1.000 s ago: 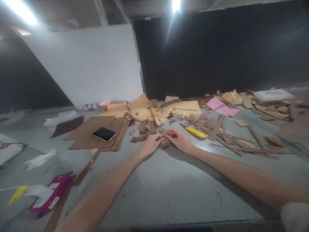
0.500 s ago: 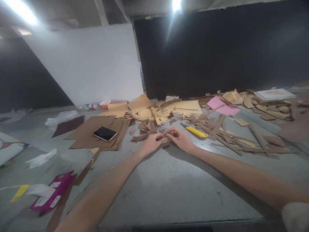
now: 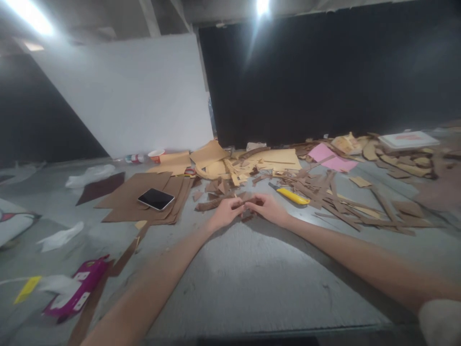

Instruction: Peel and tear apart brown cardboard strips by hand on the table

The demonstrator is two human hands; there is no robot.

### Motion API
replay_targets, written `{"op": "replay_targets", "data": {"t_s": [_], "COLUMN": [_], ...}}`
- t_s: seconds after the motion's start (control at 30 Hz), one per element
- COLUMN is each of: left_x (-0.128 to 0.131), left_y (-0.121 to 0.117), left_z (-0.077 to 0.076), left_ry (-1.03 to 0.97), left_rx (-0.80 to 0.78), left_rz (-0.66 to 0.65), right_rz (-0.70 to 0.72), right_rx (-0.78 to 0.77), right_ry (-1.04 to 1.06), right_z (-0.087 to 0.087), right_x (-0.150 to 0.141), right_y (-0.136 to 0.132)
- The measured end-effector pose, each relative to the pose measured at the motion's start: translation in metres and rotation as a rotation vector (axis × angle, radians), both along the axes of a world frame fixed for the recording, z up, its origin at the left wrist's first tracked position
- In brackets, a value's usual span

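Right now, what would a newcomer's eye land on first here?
Probably the bright yellow cutter, lying just right of the two hands meeting mid-table. Next, the pink sheet behind it to the right, and the magenta packet at the near left, tissue poking out.

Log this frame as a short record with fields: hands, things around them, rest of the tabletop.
left hand: fingertips pinched, apparently on a small brown piece, mostly hidden
right hand: fingertips meeting the left's at that piece
beside right hand: yellow utility knife, lying flat
right side: brown strips, pink sheet
left side: smartphone on brown sheets; magenta packet
back: paper cup
surface: gray tabletop
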State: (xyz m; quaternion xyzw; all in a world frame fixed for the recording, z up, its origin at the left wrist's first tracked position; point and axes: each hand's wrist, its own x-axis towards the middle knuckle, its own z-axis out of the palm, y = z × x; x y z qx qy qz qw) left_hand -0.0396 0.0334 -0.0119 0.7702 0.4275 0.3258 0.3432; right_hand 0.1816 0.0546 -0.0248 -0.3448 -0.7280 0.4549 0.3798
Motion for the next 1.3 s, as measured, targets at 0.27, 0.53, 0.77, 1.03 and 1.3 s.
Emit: {"op": "replay_targets", "data": {"t_s": [0.27,0.53,0.77,1.03,1.3], "left_x": [0.0004,0.0012,0.0013,0.0019,0.0028], "left_y": [0.0036,0.0023,0.0030,0.0014,0.0005], "left_z": [-0.0095,-0.0102,-0.0101,-0.0073,-0.0056], "left_ry": [-0.025,-0.020,-0.039,-0.018,-0.032], "left_rx": [0.011,0.000,-0.004,-0.004,-0.011], "left_rz": [0.004,0.022,0.005,0.027,0.021], "right_rz": [-0.026,-0.018,0.010,-0.009,-0.026], "right_rx": [-0.025,-0.016,-0.002,-0.039,-0.063], "right_ry": [0.005,0.008,0.018,0.019,-0.001], "right_z": [-0.0056,-0.0045,-0.0067,-0.0052,-0.0018], "right_x": [0.0013,0.0017,0.0031,0.0028,0.0016], "right_y": [0.0054,0.0034,0.0048,0.0041,0.0016]}}
